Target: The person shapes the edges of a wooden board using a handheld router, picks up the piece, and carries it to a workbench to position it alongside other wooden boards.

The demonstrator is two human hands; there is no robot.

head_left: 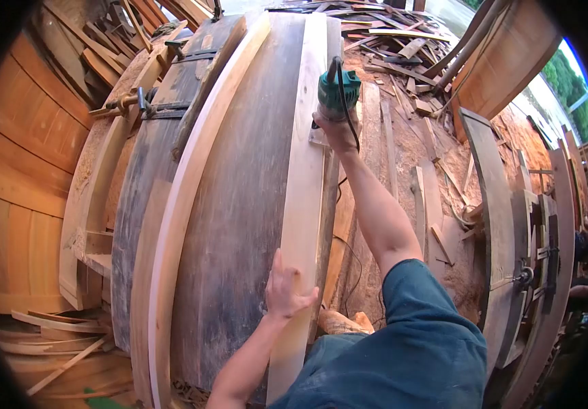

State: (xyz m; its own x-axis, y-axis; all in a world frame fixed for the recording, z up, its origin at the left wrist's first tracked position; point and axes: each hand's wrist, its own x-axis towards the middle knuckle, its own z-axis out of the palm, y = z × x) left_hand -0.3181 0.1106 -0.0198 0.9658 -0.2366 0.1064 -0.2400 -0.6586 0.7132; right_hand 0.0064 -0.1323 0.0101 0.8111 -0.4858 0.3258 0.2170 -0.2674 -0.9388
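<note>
Gripping ribbed green power tool (pixel 339 92), right hand (pixel 337 125); smooth pale plank (pixel 301 184) beneath.

The wide board (pixel 239 170) is smoky grey, streaked whitish. Along its right side, the plank (pixel 301 177) is pale cream-yellow; near its far right corner, the power tool (pixel 339 94) is teal-green with a black cord (pixel 355 133). Left of the board, the curved strip (pixel 202 136) is creamy, the panelling (pixel 24 177) orange-brown with dark seam lines.

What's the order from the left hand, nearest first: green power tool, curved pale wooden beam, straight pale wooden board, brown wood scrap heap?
1. Straight pale board, under the left hand.
2. Curved pale beam, to the left.
3. Green power tool, ahead.
4. Brown scrap heap, beyond the tool.
</note>
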